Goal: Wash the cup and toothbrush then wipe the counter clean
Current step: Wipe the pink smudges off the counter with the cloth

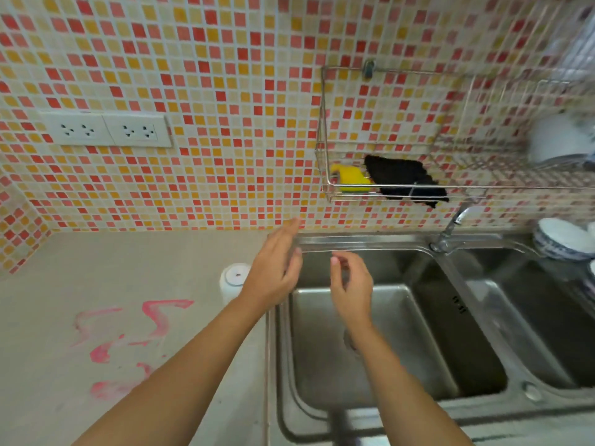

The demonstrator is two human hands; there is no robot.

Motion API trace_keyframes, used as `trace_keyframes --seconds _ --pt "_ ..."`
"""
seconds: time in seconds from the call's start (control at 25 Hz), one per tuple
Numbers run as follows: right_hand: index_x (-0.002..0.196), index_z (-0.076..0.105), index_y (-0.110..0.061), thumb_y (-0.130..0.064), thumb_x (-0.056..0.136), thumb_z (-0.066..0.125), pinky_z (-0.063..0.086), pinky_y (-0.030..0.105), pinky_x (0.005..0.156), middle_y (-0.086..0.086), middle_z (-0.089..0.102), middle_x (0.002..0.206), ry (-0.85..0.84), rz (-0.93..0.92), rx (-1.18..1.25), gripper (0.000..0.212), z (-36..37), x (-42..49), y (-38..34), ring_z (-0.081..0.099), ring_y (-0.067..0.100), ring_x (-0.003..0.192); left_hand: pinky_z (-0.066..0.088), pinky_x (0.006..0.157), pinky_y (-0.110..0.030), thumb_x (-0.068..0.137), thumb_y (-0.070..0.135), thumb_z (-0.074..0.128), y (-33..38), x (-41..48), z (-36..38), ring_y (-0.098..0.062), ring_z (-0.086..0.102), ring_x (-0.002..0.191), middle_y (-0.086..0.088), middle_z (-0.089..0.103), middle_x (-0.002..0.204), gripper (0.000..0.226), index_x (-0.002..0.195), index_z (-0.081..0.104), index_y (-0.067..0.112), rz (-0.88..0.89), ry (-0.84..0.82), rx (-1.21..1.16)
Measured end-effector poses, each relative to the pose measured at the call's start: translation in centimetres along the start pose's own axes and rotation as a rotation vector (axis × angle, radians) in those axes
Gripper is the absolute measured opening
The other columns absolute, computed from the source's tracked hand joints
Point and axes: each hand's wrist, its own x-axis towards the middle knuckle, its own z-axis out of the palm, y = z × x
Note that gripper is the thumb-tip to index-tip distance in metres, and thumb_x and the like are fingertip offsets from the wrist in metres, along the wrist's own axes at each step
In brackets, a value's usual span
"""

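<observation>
Sink: a steel double basin, the landmark for all below.
Left hand: hovered over the sink's left rim, fingers straight and close together, holding nothing.
Right hand: hung above the sink's left basin, fingers loosely curled (blurred), nothing seen in them.
Cup: white, upside down on the counter just left of the sink, partly behind the left wrist.
Pink smears: on the counter, farther left of the sink.
Wire rack: on the tiled wall above the sink, holding a yellow sponge and a black cloth.
Faucet: at the sink's back rim, between the basins.
</observation>
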Motion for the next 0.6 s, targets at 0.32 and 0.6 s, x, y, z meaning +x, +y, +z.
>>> trace_keyframes --seconds 0.32,0.6 --pt "0.112 0.056 -0.005 -0.02 0.091 0.052 0.041 0.03 0.088 0.01 0.058 0.111 -0.017 -0.182 -0.445 0.026 -12.5 18.3 -4.6 0.054 0.022 0.105 -0.009 0.114 -0.032 0.098 0.048 0.018 7.8 8.8 5.9 -0.016 -0.014 0.142 -0.006 -0.009 0.157 0.064 0.148 -0.005 0.013 0.063 -0.036 0.506" --pt "0.136 0.045 -0.012 -0.072 0.067 0.06 0.039 0.035 0.095 0.009 0.043 0.142 -0.804 0.272 -0.849 0.092 -11.5 25.1 -2.9 0.044 0.028 0.125 -0.021 0.106 -0.036 0.095 0.056 0.008 7.3 9.1 7.5 -0.021 -0.032 0.134 -0.009 -0.033 0.144 0.07 0.137 -0.025 0.012 -0.039 -0.216 0.74"
